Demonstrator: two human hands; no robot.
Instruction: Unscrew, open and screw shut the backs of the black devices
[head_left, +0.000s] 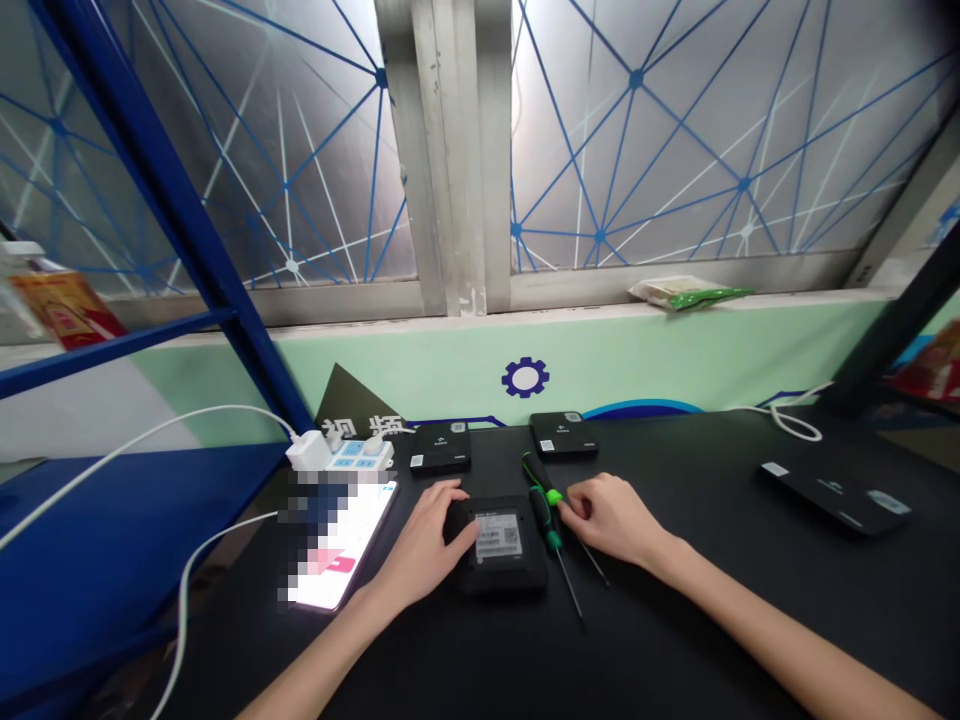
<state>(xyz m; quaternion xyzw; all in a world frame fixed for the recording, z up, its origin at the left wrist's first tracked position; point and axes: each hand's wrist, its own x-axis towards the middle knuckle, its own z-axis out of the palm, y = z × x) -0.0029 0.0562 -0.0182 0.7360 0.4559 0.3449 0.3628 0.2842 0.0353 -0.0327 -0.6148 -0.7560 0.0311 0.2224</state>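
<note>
A square black box (530, 565) lies on the table with its white label (499, 536) facing up. My left hand (426, 540) grips its left side, the thumb on top beside the label and the fingers along the far left corner. Just right of the box are two green-and-black screwdrivers. My right hand (609, 517) is closed at the bright green collar of the farther screwdriver (534, 468), whose shaft passes partly behind the hand. The nearer screwdriver (555, 542) lies between box and hand, its tip towards me.
Flat black boxes rest at the back left (441, 449), back middle (564, 434) and right (832, 497). A lit phone (349, 550) lies left of my left hand. Behind it is a white power strip (360, 456) with plugs and cables. A blue metal frame (187, 230) rises at left.
</note>
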